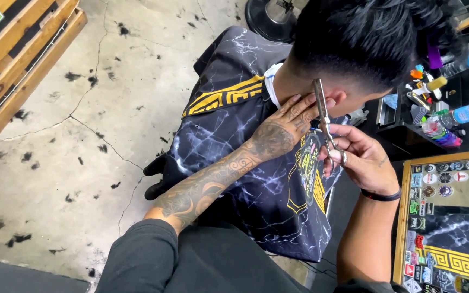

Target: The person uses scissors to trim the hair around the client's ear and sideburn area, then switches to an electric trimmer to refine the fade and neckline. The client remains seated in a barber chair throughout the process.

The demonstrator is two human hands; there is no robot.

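A seated person with dark hair point(365, 38) wears a dark marbled cape point(245, 135) with gold trim. My left hand point(289, 122), tattooed, rests with spread fingers on this person's neck just behind the ear. My right hand point(359, 157) holds silver scissors point(324, 116), fingers through the rings, blades pointing up beside the ear at the hairline. A thin comb seems to be held with my left fingers, but I cannot tell for sure.
Hair clippings lie scattered on the cracked concrete floor point(82, 135). A wooden bench point(17, 59) stands at the upper left. At the right a shelf point(435, 108) carries bottles and tools, above a wood-framed mirror point(446, 217) edged with stickers. A chair base point(270, 19) is behind.
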